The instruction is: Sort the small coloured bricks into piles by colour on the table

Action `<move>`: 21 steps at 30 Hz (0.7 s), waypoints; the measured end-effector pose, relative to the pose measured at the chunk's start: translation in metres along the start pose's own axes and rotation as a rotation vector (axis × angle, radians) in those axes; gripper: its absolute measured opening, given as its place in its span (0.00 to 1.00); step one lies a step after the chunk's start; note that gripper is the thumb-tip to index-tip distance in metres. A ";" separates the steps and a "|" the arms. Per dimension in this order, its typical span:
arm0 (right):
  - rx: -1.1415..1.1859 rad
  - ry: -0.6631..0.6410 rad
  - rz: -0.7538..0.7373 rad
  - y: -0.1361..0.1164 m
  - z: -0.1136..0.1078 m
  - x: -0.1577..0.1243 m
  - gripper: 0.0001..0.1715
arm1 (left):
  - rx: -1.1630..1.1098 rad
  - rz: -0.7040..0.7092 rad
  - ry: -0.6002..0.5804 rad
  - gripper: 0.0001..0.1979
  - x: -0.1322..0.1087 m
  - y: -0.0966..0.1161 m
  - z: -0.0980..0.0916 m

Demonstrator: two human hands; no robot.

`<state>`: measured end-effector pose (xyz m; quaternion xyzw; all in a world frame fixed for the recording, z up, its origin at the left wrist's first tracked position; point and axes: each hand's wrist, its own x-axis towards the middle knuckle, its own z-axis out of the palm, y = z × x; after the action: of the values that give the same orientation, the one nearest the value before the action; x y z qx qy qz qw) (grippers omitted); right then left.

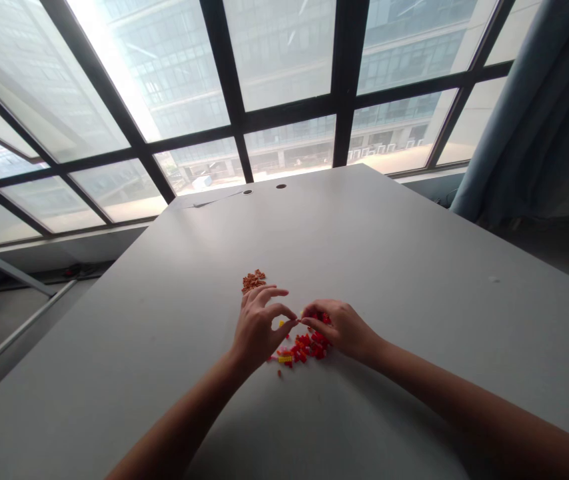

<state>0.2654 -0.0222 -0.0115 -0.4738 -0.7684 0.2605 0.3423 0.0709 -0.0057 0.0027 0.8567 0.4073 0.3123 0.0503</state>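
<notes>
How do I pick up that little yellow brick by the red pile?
Probably come straight down from above and pinch the yellow brick on its two long sides. It looks longish and lies flat, and red bricks crowd its right end, so the ends seem harder to reach.

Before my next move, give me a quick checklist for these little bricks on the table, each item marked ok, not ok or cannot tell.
1. Orange pieces apart from the red bricks: ok, two separate heaps on the white table.
2. Left hand clear of the orange pieces: cannot tell, its fingers are right beside them.
3. Piece held between the Left hand and Right hand: cannot tell, their fingertips meet, but anything there is too small to see.
4. Red bricks all in the heap: not ok, a stray piece lies apart.
5. Heap all red: not ok, a yellow brick sits in it.
</notes>
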 end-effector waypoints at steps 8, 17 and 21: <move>-0.132 0.008 -0.055 0.002 0.002 -0.002 0.06 | 0.002 0.002 0.001 0.04 0.002 0.005 -0.001; -0.407 -0.120 -0.090 0.008 -0.006 -0.002 0.05 | 0.290 -0.273 0.190 0.02 0.011 -0.061 -0.014; -0.412 -0.125 -0.074 0.008 -0.004 -0.002 0.05 | 0.328 -0.324 0.205 0.04 0.006 -0.080 -0.011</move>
<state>0.2735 -0.0208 -0.0155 -0.4884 -0.8420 0.1141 0.1989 0.0148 0.0500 -0.0127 0.7409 0.5874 0.3153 -0.0816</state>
